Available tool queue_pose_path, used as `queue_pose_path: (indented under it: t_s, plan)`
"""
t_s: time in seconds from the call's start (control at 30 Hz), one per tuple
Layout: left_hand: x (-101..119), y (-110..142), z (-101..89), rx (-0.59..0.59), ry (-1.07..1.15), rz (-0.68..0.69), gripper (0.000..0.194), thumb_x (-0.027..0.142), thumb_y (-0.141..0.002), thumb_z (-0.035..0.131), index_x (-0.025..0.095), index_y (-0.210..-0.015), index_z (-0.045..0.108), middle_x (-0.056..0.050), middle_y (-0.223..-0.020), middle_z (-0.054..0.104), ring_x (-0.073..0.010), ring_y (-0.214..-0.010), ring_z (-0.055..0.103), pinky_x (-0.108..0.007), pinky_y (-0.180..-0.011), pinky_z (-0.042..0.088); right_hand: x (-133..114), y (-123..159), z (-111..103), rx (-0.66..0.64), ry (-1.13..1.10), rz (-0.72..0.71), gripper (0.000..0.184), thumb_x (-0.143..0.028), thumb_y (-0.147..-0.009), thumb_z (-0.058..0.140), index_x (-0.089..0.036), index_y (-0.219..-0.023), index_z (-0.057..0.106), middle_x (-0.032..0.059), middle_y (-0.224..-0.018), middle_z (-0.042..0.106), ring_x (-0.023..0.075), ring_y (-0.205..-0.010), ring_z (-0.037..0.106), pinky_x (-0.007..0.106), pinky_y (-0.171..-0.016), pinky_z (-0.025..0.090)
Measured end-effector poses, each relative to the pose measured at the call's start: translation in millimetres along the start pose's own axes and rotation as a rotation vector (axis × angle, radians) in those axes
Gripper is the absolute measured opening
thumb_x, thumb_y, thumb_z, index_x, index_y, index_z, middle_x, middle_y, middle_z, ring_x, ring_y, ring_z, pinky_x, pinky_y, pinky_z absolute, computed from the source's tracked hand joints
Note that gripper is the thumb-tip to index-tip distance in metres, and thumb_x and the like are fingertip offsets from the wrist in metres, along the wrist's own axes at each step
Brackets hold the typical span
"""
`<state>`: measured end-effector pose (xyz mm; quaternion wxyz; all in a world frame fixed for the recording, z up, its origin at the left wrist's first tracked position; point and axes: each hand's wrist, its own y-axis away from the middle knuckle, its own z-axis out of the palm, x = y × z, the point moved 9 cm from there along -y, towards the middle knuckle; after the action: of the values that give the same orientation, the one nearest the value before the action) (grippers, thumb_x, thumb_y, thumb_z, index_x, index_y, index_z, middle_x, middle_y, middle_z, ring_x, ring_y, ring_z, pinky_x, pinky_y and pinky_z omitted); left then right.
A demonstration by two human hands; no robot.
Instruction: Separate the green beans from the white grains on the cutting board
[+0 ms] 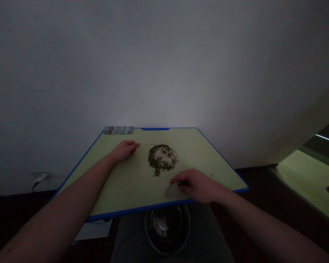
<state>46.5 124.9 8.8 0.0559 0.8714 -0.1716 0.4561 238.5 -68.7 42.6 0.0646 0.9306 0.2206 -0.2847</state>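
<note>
A pile of small green beans mixed with white grains, like rice, forms a mixed heap (162,157) in the middle of the pale tabletop. To the left of it my left hand (125,150) rests on the table, loosely bent with the fingers partly extended and nothing visible in it. Close to the front edge, right of centre, my right hand (194,184) grips a clear, curved-rimmed dish (170,190). The dish is faint, and the hand hides part of it. A shiny metal bowl (167,228) sits at my lap, below the table's edge.
The small table (208,160) has a blue rim and stands against a pale wall (164,65). A blurred strip (118,130) lies at its far left corner. At left, a plug (41,178) is in the wall. Another pale surface (304,179) is at right.
</note>
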Motion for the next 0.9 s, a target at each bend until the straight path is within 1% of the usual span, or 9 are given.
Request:
queue_pose_path:
  t_s: [0.1, 0.17, 0.27, 0.33, 0.43, 0.53, 0.63, 0.8, 0.9]
  plan:
    - [3, 2, -0.8, 0.002, -0.014, -0.001, 0.040, 0.052, -0.072, 0.047, 0.018, -0.052, 0.045, 0.004, -0.043, 0.040, -0.0093, -0.039, 0.035, -0.025, -0.044, 0.027, 4, -6, -6, 0.169, 0.054, 0.103, 0.040, -0.012, -0.073, 0.046, -0.018, -0.108, 0.063, 0.0065, -0.095, 0.068, 0.0170, -0.082, 0.061, 0.028, -0.078, 0.044]
    - [6, 4, -1.4, 0.005, -0.022, -0.007, 0.040, 0.052, -0.073, 0.047, 0.018, -0.051, 0.044, 0.004, -0.042, 0.039, -0.0093, -0.039, 0.035, -0.025, -0.043, 0.027, 3, -10, -3, 0.241, 0.078, 0.145, 0.042, -0.013, -0.072, 0.046, -0.016, -0.110, 0.062, 0.0087, -0.098, 0.067, 0.0182, -0.086, 0.060, 0.028, -0.079, 0.043]
    - [7, 5, -0.2, -0.006, -0.004, -0.011, 0.039, 0.051, -0.073, 0.047, 0.019, -0.051, 0.044, 0.005, -0.041, 0.038, -0.0092, -0.039, 0.034, -0.025, -0.043, 0.027, 4, -12, 5, 0.280, 0.064, 0.181, 0.043, -0.014, -0.071, 0.047, -0.015, -0.111, 0.062, 0.0092, -0.100, 0.066, 0.0188, -0.089, 0.059, 0.027, -0.080, 0.042]
    - [7, 4, 0.2, -0.008, 0.012, -0.006, 0.039, 0.051, -0.073, 0.047, 0.019, -0.051, 0.043, 0.005, -0.042, 0.039, -0.0092, -0.040, 0.034, -0.025, -0.043, 0.027, 13, -10, 7, 0.296, 0.042, 0.219, 0.042, -0.014, -0.071, 0.047, -0.016, -0.110, 0.063, 0.0078, -0.092, 0.068, 0.0176, -0.082, 0.060, 0.027, -0.075, 0.043]
    - [4, 2, -0.4, 0.003, -0.001, -0.011, 0.039, 0.051, -0.072, 0.048, 0.018, -0.052, 0.044, 0.004, -0.042, 0.040, -0.0093, -0.039, 0.035, -0.025, -0.044, 0.028, 36, 0, 3, 0.324, -0.021, 0.288, 0.043, -0.013, -0.071, 0.046, -0.016, -0.110, 0.062, 0.0043, -0.074, 0.067, 0.0146, -0.065, 0.059, 0.025, -0.064, 0.042]
    - [3, 2, 0.0, -0.006, -0.010, -0.017, 0.039, 0.052, -0.072, 0.048, 0.018, -0.052, 0.045, 0.004, -0.043, 0.041, -0.0094, -0.039, 0.035, -0.025, -0.043, 0.028, 49, 8, 2, 0.337, -0.117, 0.311, 0.043, -0.014, -0.071, 0.047, -0.017, -0.112, 0.060, 0.0017, -0.068, 0.065, 0.0128, -0.057, 0.056, 0.023, -0.055, 0.040]
    - [4, 2, -0.4, -0.005, -0.009, -0.018, 0.040, 0.053, -0.071, 0.048, 0.018, -0.052, 0.045, 0.004, -0.042, 0.040, -0.0095, -0.039, 0.035, -0.025, -0.044, 0.028, 41, 8, 7, 0.334, -0.171, 0.289, 0.037, -0.017, -0.073, 0.048, -0.018, -0.106, 0.063, 0.0014, -0.068, 0.065, 0.0125, -0.058, 0.056, 0.023, -0.055, 0.041]
    - [2, 1, -0.2, -0.001, -0.003, -0.018, 0.040, 0.054, -0.071, 0.049, 0.019, -0.052, 0.045, 0.004, -0.042, 0.040, -0.0096, -0.039, 0.035, -0.025, -0.044, 0.028, 17, -8, 15, 0.335, -0.111, 0.263, 0.035, -0.017, -0.072, 0.049, -0.018, -0.102, 0.066, 0.0031, -0.072, 0.067, 0.0136, -0.063, 0.058, 0.025, -0.062, 0.043]
    - [1, 1, 0.9, -0.005, 0.015, -0.015, 0.040, 0.054, -0.071, 0.048, 0.019, -0.053, 0.045, 0.004, -0.043, 0.040, -0.0094, -0.040, 0.035, -0.025, -0.044, 0.028, 23, -10, 13, 0.341, -0.085, 0.295, 0.036, -0.018, -0.071, 0.049, -0.017, -0.102, 0.067, 0.0029, -0.069, 0.066, 0.0137, -0.061, 0.057, 0.025, -0.061, 0.042]
